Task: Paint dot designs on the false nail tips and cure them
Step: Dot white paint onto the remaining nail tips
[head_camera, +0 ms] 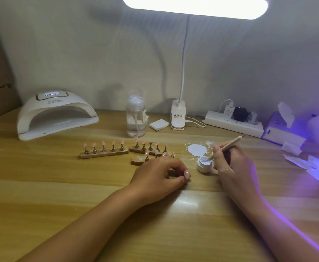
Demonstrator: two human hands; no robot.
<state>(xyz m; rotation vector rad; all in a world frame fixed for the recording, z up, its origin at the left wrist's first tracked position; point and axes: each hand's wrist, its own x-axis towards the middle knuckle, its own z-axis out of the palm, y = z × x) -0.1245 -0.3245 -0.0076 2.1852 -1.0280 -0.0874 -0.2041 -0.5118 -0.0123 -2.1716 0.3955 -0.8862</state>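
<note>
Three wooden holder strips carry pink false nail tips on metal stands: a left strip point(103, 153), a back strip point(151, 149) and a near strip point(138, 160). My left hand point(158, 175) rests with curled fingers on the near strip, gripping its right end. My right hand point(232, 163) holds a pale dotting tool point(225, 147), whose tip dips into a small open white gel pot point(203, 164). A white paint smear point(196, 149) lies on the table behind the pot.
A white curing lamp point(54, 114) stands at the back left. Behind the strips are a clear pump bottle point(136, 116), a white pad point(158, 124), the desk lamp base point(178, 115), a power strip point(232, 123) and a tissue box point(281, 129). Tissues and purple light lie right.
</note>
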